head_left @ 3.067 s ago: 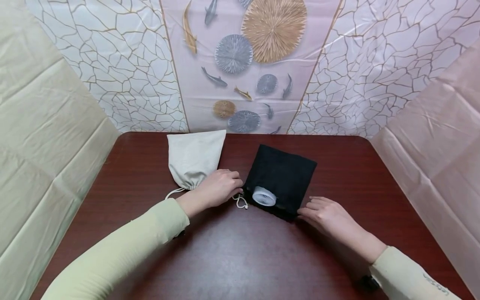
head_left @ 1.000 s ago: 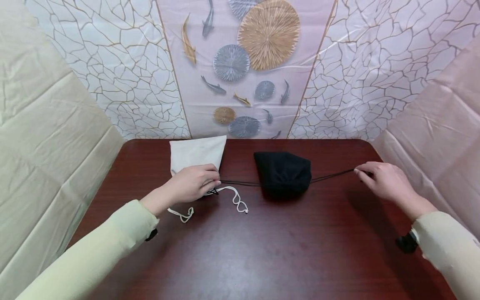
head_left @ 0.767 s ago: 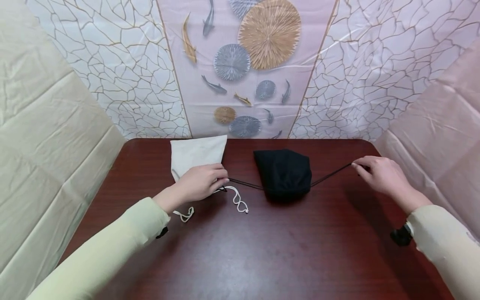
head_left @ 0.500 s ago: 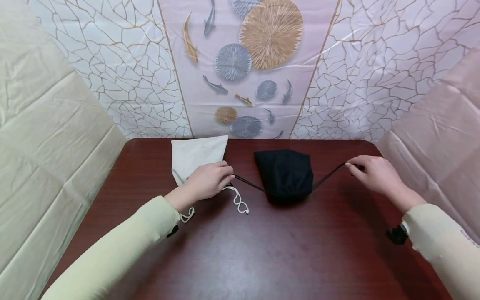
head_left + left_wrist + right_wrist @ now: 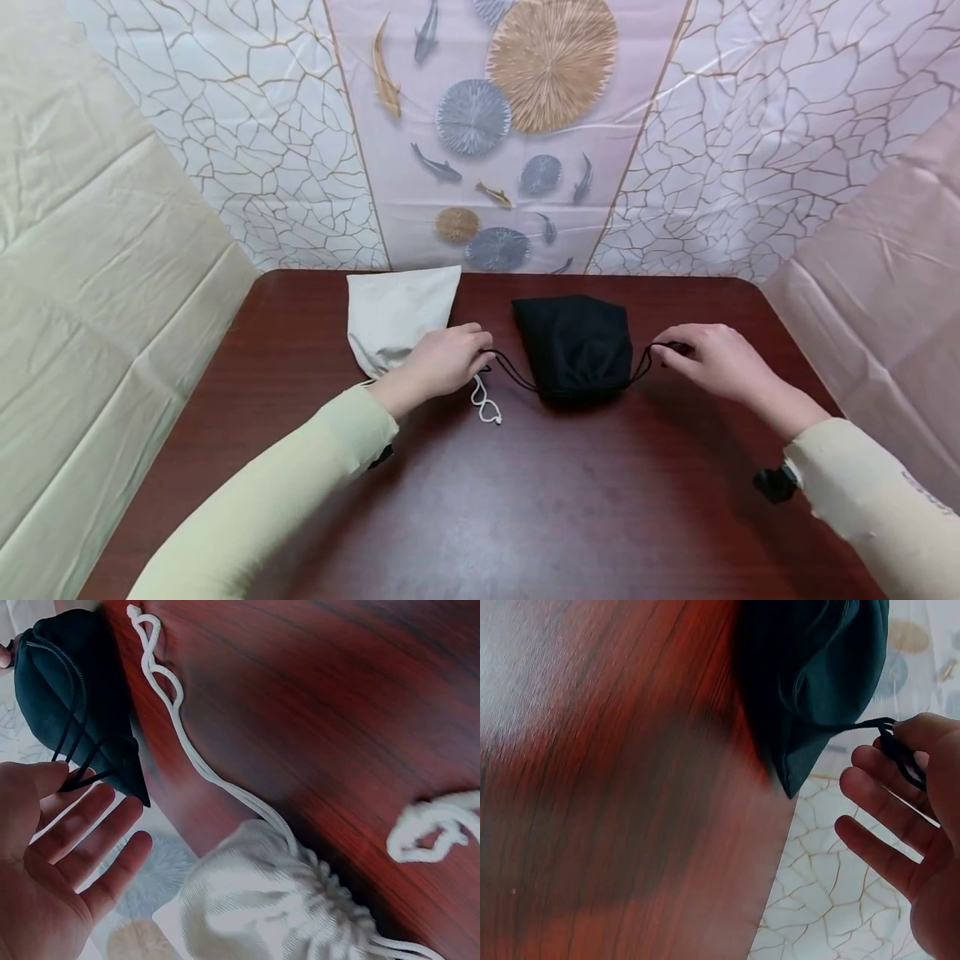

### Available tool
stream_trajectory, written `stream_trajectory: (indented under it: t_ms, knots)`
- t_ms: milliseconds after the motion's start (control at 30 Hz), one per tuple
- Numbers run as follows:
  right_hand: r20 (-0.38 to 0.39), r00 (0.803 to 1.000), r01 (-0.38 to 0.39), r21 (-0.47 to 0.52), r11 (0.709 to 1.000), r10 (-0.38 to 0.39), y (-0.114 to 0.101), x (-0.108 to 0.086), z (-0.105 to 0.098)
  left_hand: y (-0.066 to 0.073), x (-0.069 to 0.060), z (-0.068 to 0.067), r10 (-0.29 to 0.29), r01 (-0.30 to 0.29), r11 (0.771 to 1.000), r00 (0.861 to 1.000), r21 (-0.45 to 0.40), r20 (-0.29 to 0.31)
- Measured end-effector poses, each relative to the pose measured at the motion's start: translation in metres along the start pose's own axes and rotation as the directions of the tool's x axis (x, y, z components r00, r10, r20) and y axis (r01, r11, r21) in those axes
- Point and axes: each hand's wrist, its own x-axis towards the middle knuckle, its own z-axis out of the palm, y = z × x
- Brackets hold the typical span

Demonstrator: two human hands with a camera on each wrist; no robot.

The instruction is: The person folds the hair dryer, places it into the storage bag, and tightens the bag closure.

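Note:
A black drawstring bag (image 5: 576,346) lies on the table with its gathered mouth toward me; whatever is inside is hidden. My left hand (image 5: 448,360) pinches the black cord (image 5: 73,750) on the bag's left side between thumb and forefinger, the other fingers loosely spread. On the bag's right, my right hand (image 5: 712,360) pinches the knotted end of the other black cord (image 5: 855,726). Both cords hang slack. Behind and partly under my left hand lies a cream drawstring bag (image 5: 397,312), its mouth gathered and its white cord (image 5: 196,761) trailing over the table.
Everything rests on a dark red-brown wooden table (image 5: 510,517). A patterned backdrop (image 5: 487,133) rises behind its far edge, and pale cloth walls (image 5: 112,275) stand on both sides.
The black bag's mouth was open with a white fan-like object at it; now it is gathered and that object is out of sight. Lately both hands moved inward and the taut cords slackened.

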Motion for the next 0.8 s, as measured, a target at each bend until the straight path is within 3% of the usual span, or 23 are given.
stream_trajectory:
  t_ms: [267,467,633,800]
  knots:
    - [0.007,1.000,0.016,0.018,1.000,-0.017,-0.007,0.003,0.002,0.014,0.020,0.005,-0.017,0.017,1.000,0.999,-0.006,0.052]
    - [0.075,0.997,0.007,-0.004,1.000,-0.007,-0.009,0.006,0.001,0.019,0.031,0.007,-0.040,0.039,0.999,0.997,0.009,0.069]
    - [0.131,0.991,-0.017,-0.042,0.999,0.022,-0.016,0.005,-0.003,0.019,0.030,0.002,-0.063,0.061,0.998,0.995,0.030,0.082]
    - [0.148,0.987,-0.058,-0.037,0.998,0.063,-0.021,-0.001,-0.007,0.015,0.019,-0.010,-0.108,0.106,0.994,0.992,0.036,0.071]
